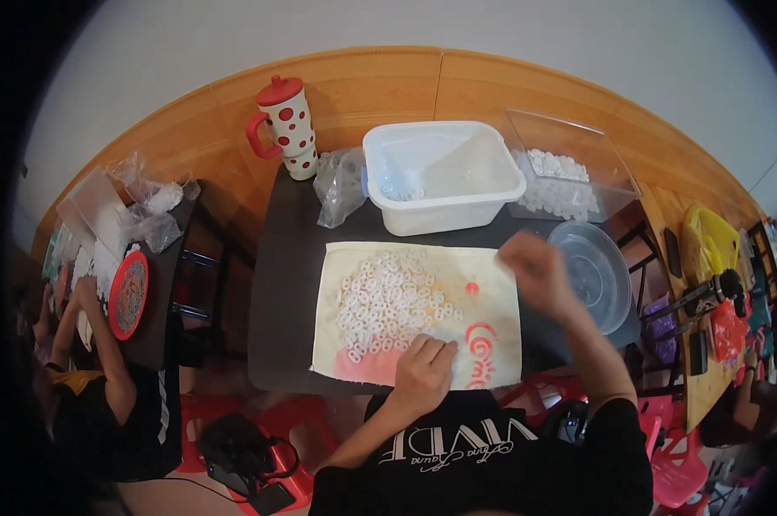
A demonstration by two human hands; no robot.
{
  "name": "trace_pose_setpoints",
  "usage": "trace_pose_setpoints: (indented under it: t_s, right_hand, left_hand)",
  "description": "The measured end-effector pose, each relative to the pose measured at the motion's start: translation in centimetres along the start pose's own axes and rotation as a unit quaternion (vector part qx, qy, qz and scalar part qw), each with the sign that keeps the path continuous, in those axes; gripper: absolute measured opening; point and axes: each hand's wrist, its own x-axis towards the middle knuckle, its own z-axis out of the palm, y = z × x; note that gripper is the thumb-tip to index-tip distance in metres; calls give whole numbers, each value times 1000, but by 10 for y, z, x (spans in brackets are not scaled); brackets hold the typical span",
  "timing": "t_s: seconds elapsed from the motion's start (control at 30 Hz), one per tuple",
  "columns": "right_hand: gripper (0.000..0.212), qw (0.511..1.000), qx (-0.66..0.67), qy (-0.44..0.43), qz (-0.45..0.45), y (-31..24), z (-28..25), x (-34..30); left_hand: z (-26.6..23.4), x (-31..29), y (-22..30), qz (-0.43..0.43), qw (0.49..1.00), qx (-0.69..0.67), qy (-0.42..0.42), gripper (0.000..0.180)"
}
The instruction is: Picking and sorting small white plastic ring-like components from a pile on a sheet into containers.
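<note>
A loose pile of small white pieces (pixel 388 301), many shaped like a figure eight with two holes, lies spread on a cream cloth (pixel 500 361) with red and pink print. At the pile's lower right, my left hand (pixel 425 370) rests low over the cloth. Its fingers are curled together, and whatever they may hold is hidden. Motion smears my right hand (pixel 535 273), which is over the cloth's right edge beside a round clear plastic bowl (pixel 616 279). Behind the cloth stands a white plastic tub (pixel 444 219) with a few white pieces on its bottom.
A dotted tumbler (pixel 292 129) with a red lid and a clear plastic bag (pixel 339 187) stand left of the tub. Right of it, a clear box (pixel 569 202) holds white discs. All share the dark table (pixel 281 258). Another person's arms (pixel 105 335) work at a left-hand table.
</note>
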Motion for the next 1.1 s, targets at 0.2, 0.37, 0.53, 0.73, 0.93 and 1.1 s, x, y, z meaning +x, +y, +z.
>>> trace_pose_setpoints:
  t_s: [0.2,0.37,0.53,0.73,0.93,1.1]
  right_hand:
    - [11,987,-106,-80,-89,5,60,-33]
    - [13,976,-147,-134,-87,-6,68,-26]
    - [14,983,-124,-115,-73,-5,75,-36]
    - [11,989,-71,-132,-6,4,67,-42]
    - [12,976,-179,-112,-49,7,78,-17]
    - [8,972,-187,-132,-52,14,80,-18]
  left_hand:
    - [0,0,-2,-15,1000,-22,4,34]
    - [2,-3,-3,-48,998,-40,23,30]
    - [-1,2,1,-51,997,-43,30,24]
    - [-2,2,1,-64,997,-40,35,20]
    - [2,1,1,-67,997,-25,43,19]
    - [1,2,3,-70,996,-28,39,17]
